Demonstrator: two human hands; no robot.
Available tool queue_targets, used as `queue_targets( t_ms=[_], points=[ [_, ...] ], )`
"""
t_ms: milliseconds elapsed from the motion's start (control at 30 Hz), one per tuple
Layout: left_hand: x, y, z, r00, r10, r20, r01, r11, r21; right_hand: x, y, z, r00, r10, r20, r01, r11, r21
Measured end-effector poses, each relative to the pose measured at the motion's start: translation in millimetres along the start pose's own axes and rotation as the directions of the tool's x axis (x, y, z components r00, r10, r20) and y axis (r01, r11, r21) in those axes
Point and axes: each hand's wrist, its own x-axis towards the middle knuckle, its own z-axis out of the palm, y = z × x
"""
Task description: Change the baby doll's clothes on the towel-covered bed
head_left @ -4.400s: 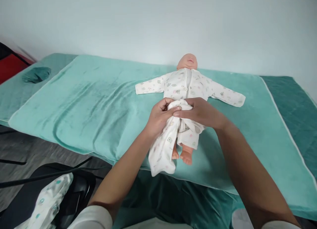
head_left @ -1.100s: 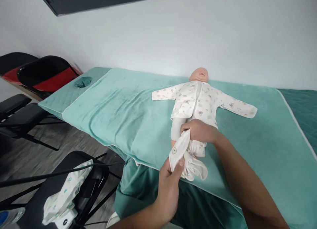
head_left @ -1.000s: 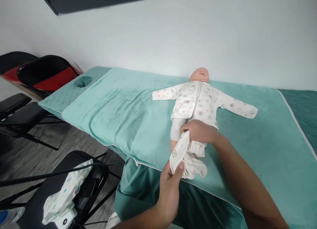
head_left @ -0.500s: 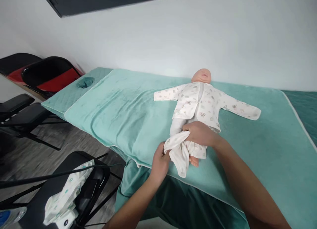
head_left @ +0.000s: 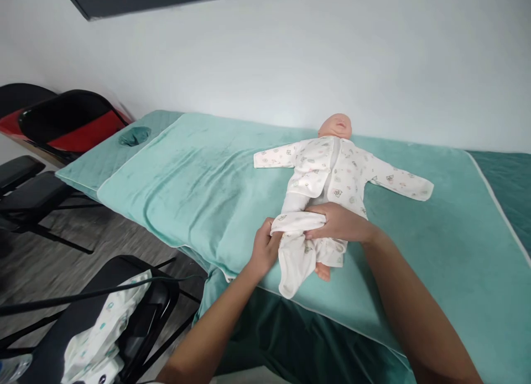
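A baby doll [head_left: 335,127] lies on its back, arms spread, in a white printed jacket [head_left: 312,171] whose front hangs partly apart. White printed baby pants [head_left: 297,259] are around its lower legs, with one bare foot [head_left: 322,271] showing below a cuff. My left hand [head_left: 265,248] is closed on the waistband at its left end, beside the doll's leg. My right hand [head_left: 338,223] pinches the same waistband farther right, over the doll's legs. The band is stretched between both hands. The other foot is hidden inside the fabric.
The doll rests on a green padded massage bed [head_left: 199,168] along a white wall. A black folding chair [head_left: 143,317] at lower left bears a white printed cloth [head_left: 103,334]; a clear bottle [head_left: 14,367] is beside it. More black and red chairs [head_left: 74,124] stand at far left.
The waistband has been drawn straighter and slightly up the legs between my hands. My left hand moved a little up and left. The whole view shifted slightly.
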Motion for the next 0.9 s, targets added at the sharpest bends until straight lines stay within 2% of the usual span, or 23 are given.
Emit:
queue_targets(
  t_ms=[167,233,367,500,567,700,900],
  points=[
    [16.5,5.2,4.6,0.997,-0.029,-0.076,0.025,0.999,-0.048,-0.8,0.4,-2.9,0.997,-0.006,0.072,0.002,0.998,0.055],
    [20.3,4.1,4.8,0.997,-0.046,-0.064,0.04,0.994,-0.098,-2.0,0.8,-4.1,0.996,-0.022,0.083,0.016,0.998,0.065],
    [17.9,0.3,-4.9,0.991,-0.091,0.098,0.1,0.99,-0.099,-2.6,3.6,-5.5,0.996,-0.021,0.088,0.018,0.999,0.04],
    [1.2,0.6,-20.3,0.939,-0.12,0.321,0.161,0.982,-0.102,0.5,9.5,-2.6,0.999,-0.016,0.05,0.017,0.999,-0.03],
    [-7.0,0.3,-24.7,0.923,-0.111,0.368,0.159,0.982,-0.103,1.9,12.0,-0.2,1.0,-0.026,0.008,0.027,0.998,-0.05],
    [-7.2,-6.5,-25.6,0.936,-0.113,0.334,0.163,0.979,-0.124,2.4,12.0,1.3,0.999,-0.039,-0.009,0.039,0.997,-0.07],
    [20.2,-16.5,-18.5,0.991,-0.02,0.133,0.064,0.94,-0.335,-1.1,4.8,-6.1,0.995,-0.018,0.097,0.019,1.0,-0.012]
  ],
)
